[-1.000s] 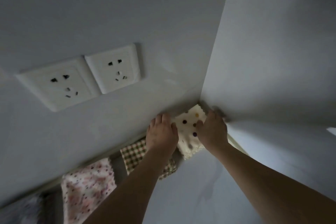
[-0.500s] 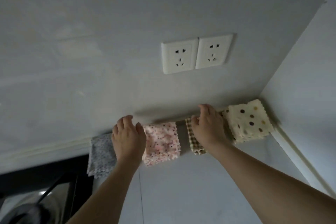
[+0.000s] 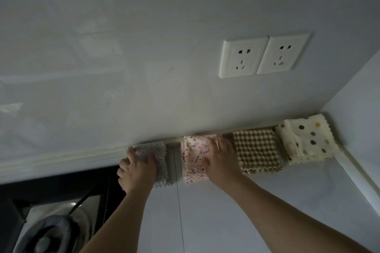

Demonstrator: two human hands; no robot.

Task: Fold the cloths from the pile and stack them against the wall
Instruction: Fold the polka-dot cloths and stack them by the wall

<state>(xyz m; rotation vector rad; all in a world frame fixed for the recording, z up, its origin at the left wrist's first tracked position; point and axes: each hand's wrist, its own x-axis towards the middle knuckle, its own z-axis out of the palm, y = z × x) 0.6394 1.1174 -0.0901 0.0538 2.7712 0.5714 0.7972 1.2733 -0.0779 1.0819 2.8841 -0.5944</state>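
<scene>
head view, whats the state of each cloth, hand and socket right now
grey speckled cloth: folded, against the wall, left hand on it
pink floral cloth: folded, against the wall, right hand on it
brown checked cloth: folded, against the wall, untouched
cream dotted cloth: folded, in the corner, untouched
left hand: fingers rest on the grey cloth
right hand: lies flat on the pink cloth
sockets: nothing plugged in

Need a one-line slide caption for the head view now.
Left hand on grey cloth, right hand on pink cloth, at the wall.
</scene>
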